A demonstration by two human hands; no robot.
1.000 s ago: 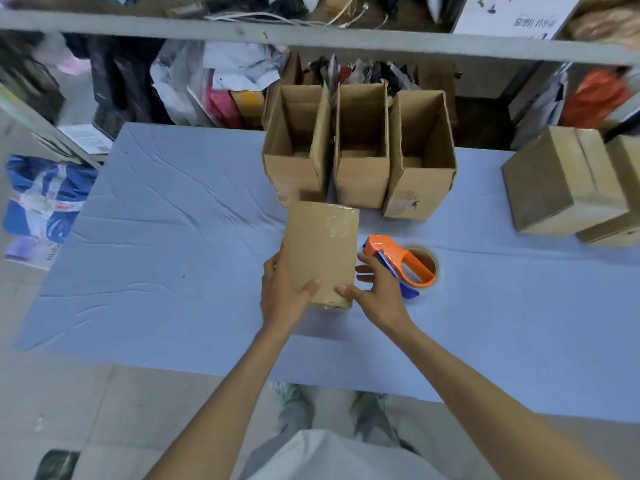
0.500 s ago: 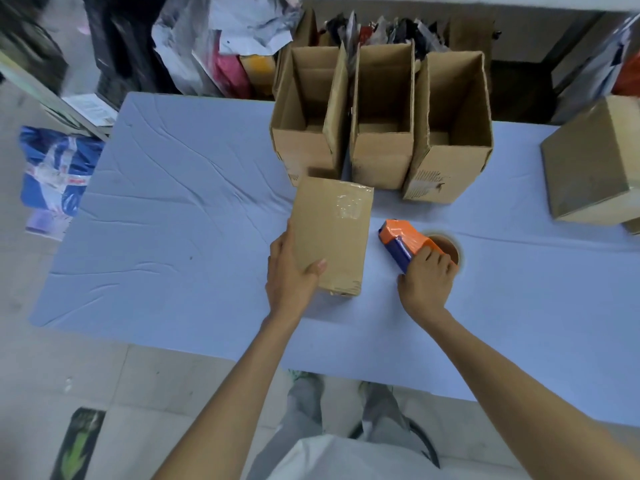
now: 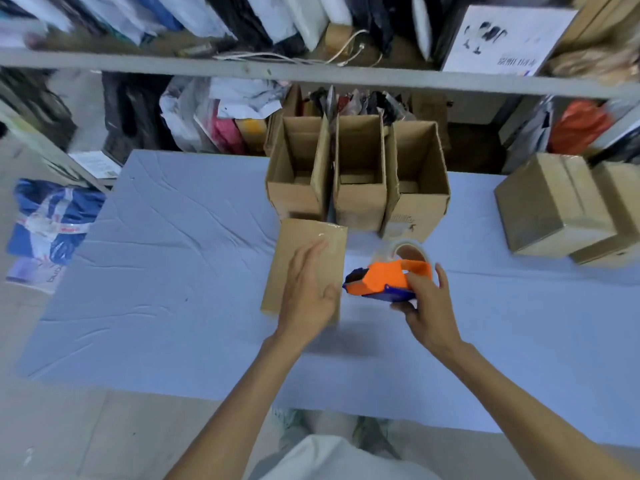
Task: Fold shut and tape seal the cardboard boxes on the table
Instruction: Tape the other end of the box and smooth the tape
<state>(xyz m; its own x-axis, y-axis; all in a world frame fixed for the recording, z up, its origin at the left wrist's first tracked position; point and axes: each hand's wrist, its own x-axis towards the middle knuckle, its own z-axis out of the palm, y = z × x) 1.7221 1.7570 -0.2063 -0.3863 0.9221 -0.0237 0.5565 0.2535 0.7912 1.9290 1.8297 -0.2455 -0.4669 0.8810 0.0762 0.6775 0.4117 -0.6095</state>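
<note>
A closed brown cardboard box (image 3: pixel 294 244) lies in the middle of the blue-covered table (image 3: pixel 173 271), with clear tape across its far end. My left hand (image 3: pixel 308 289) rests flat on top of it, fingers straight. My right hand (image 3: pixel 427 303) grips an orange and blue tape dispenser (image 3: pixel 384 280) just right of the box, lifted off the cloth, its clear tape roll (image 3: pixel 410 249) toward the back. Three open-topped cardboard boxes (image 3: pixel 356 188) stand in a row behind.
Two closed boxes (image 3: pixel 554 206) sit at the table's right edge. A metal shelf rail (image 3: pixel 311 76) crosses above, with bags and packages behind it. A blue bag (image 3: pixel 52 220) lies on the floor to the left.
My right hand has closed round the tape dispenser and raised it off the table beside the box. My left hand slid from the box's near edge onto its top.
</note>
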